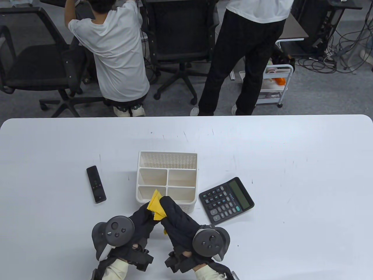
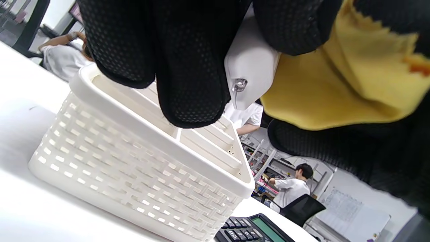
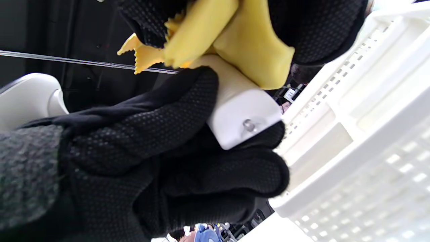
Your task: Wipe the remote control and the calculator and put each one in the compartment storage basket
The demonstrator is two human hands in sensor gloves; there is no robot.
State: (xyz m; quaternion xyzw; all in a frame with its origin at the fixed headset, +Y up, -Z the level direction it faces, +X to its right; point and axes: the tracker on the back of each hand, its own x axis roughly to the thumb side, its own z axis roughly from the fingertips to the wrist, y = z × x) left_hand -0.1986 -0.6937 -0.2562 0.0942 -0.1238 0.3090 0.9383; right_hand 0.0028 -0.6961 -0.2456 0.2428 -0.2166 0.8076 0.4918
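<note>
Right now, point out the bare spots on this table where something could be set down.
Bare table runs right of the calculator, behind the basket to the far edge, and left of the black remote. It is crowded at the basket's near side, where the left hand and right hand meet around the yellow cloth.

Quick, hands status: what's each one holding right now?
Left hand: grips a white object.
Right hand: holds the yellow cloth against it.
</note>
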